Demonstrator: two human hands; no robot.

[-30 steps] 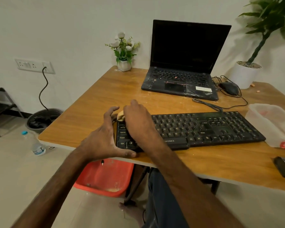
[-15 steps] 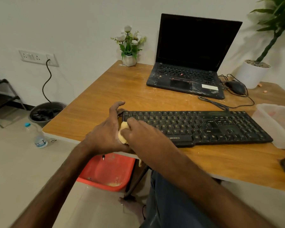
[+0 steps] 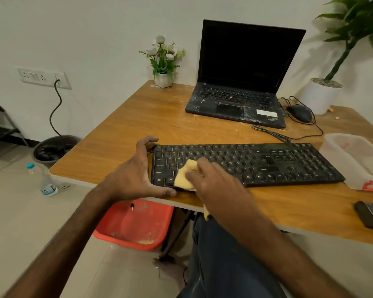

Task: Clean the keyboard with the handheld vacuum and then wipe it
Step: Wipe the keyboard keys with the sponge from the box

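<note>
Wiping is under way: the yellow cloth [image 3: 186, 175], gripped in the right hand [image 3: 215, 181], is now pressed on the lower-left keys, shifted inward from the left edge of the keyboard [image 3: 267, 162]. That end is clamped by the left hand [image 3: 136, 175] on the surface [image 3: 138, 117]; most keys are judged unwiped.

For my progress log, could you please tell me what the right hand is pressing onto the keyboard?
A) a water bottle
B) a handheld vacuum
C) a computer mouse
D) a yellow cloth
D: the right hand grips a yellow cloth on the left-side keys of the keyboard, while the left hand holds the keyboard's left end.
</note>
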